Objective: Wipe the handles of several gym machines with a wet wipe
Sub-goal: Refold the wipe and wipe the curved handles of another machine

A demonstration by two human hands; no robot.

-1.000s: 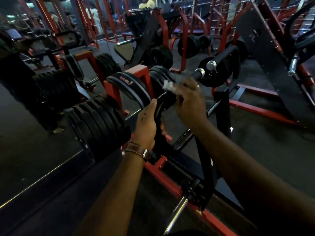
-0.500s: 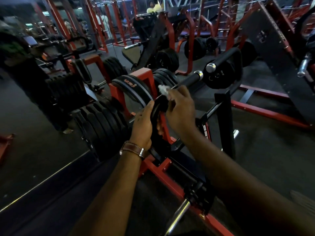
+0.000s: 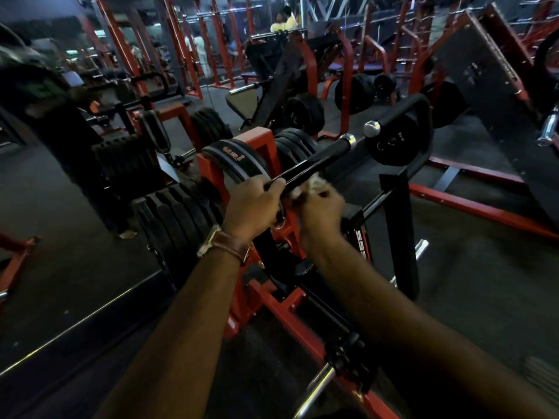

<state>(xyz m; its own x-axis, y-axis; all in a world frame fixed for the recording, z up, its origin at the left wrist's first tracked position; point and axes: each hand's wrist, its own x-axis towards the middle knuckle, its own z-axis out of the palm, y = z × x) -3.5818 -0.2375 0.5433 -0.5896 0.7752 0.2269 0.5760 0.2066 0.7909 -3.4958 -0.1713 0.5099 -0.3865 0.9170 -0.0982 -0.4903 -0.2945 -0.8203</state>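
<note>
Right hand [image 3: 321, 207] blurred, clutching a pale, crumpled wet wipe [image 3: 314, 183], mostly hidden; left hand [image 3: 252, 204] wraps the glossy black handle [image 3: 314, 165], which runs toward two o'clock from centre.

Both forearms bare — no sleeves; left wrist [image 3: 225, 244] wears brown leather strap with pale metal buckle.

The scene is dim, with light entering from the far background. Small glare spots sit on the chrome end cap of the black handle bar [image 3: 348, 138]. The right hand [image 3: 320, 207] shows motion blur. Straight red steel frames [image 3: 116, 43] bow toward the wide-angle edges.
</note>
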